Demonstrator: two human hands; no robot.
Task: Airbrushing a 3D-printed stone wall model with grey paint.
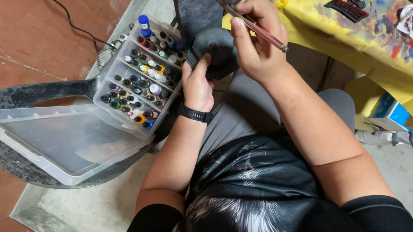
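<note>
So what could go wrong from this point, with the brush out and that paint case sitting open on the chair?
1. The left hand holds the dark grey model piece over the lap; paint from the brush in the right hand could drip onto the grey trousers.
2. The open paint bottle case rests on the chair by the left elbow; a nudge might tip it.

Open paint-bottle case (69, 144) on chair (4, 153); yellow stained cloth (368, 52), cable (75, 24).
</note>
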